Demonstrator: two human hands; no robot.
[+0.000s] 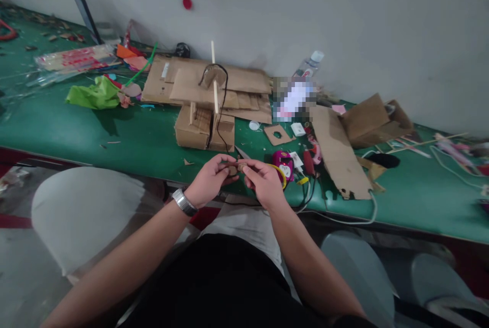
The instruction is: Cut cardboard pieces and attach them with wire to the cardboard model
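My left hand (211, 179) and my right hand (266, 181) meet at the table's front edge. Between the left fingers is a small brown cardboard piece (232, 170). The right fingertips pinch another bit of cardboard (241, 166); whether the two bits are joined I cannot tell. Just beyond the hands stands a cardboard box structure (191, 132) with a wooden stick (216, 96) rising from it. A black cord (226, 83) loops over the stick and runs down toward my fingers. Close by on the right sits a purple and white device (283, 164) with a yellow ring.
Flat cardboard sheets (160, 83) lie behind the box. A cardboard strip (340, 152) and an open carton (376, 121) are on the right, near a clear bottle (308, 65). A green plastic bag (95, 93) lies left. Stools (95, 216) stand along the green table (428, 190).
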